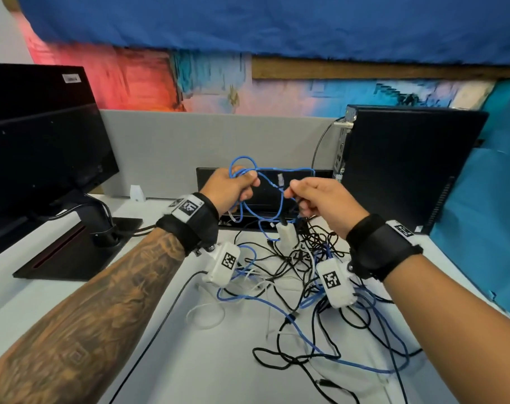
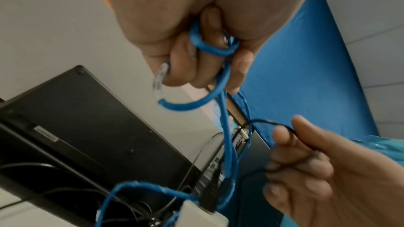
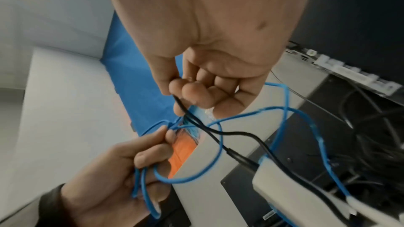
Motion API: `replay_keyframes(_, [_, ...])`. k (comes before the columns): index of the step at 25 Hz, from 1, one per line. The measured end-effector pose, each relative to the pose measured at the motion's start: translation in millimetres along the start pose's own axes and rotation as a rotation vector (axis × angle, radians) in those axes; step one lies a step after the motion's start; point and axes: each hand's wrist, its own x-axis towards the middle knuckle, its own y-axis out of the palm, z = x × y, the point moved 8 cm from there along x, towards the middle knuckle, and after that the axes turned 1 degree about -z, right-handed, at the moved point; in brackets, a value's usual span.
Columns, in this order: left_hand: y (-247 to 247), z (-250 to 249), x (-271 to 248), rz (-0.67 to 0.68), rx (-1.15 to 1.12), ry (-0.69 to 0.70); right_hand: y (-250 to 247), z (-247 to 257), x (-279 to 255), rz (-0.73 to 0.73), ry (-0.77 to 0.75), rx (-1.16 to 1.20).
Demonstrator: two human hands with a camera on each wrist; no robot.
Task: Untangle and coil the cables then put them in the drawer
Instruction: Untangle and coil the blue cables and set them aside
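Note:
My left hand (image 1: 242, 185) is raised above the desk, fingers curled round several loops of a blue network cable (image 2: 192, 105); its clear plug (image 1: 280, 179) dangles between my hands. The cable runs down into a tangle of black, blue and white cables (image 1: 306, 287) on the white desk (image 1: 218, 360). My right hand (image 1: 293, 193) pinches a thin black cable (image 3: 236, 133) between thumb and fingers. That cable leads to a white adapter block (image 1: 287, 235) hanging just below. In the right wrist view the black cable crosses through the blue loops. No drawer is in view.
A black monitor (image 1: 44, 147) on its stand fills the left side. A black computer tower (image 1: 408, 164) stands at the back right, with a grey partition (image 1: 204, 141) behind the desk. Blue sheeting (image 1: 481, 228) hangs at the right.

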Motion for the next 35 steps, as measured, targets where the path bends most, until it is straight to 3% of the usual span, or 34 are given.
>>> replay_keyframes(5, [13.7, -15.6, -4.6, -0.037, 0.022, 0.03, -0.2, 13.6, 1.4, -0.066, -0.063, 0.046])
replay_keyframes(8, [22.1, 3.6, -4.5, -0.039, 0.122, -0.068, -0.7, 19.8, 3.6, -0.044, -0.098, 0.201])
replay_keyframes(12, [33.4, 41.8, -10.2, 0.032, 0.257, -0.251, -7.7, 21.7, 5.8, -0.079, -0.059, 0.512])
replay_keyframes(17, [36.7, 55.3, -11.3, 0.152, 0.629, -0.246, -21.2, 19.6, 4.3, -0.151, -0.051, 0.922])
replay_keyframes(19, [27.2, 60.7, -9.7, 0.117, 0.696, -0.241, -33.2, 21.8, 6.4, -0.183, -0.051, 1.005])
replay_keyframes(21, [10.4, 59.5, -3.4, -0.014, 0.466, -0.24, -35.0, 17.3, 5.6, -0.191, -0.015, 0.802])
replay_keyframes(24, [-9.7, 40.4, -0.8, -0.152, 0.054, -0.183, -6.7, -1.5, -1.0, -0.071, -0.008, 0.146])
replay_keyframes(27, [-22.8, 15.8, -2.1, -0.186, -0.002, -0.125, 46.2, -23.6, -16.6, 0.194, -0.034, -0.384])
replay_keyframes(31, [-36.0, -4.3, -6.7, -0.234, -0.067, -0.048, 103.8, -88.6, -47.6, 0.685, 0.055, -1.016])
replay_keyframes(33, [-45.5, -8.2, -5.2, -0.248, -0.09, -0.001, 112.9, -114.3, -56.4, 0.782, 0.061, -1.154])
replay_keyframes(35, [-59.1, -10.4, -3.9, -0.283, -0.133, 0.034, 101.6, -123.5, -53.6, 0.742, 0.125, -1.126])
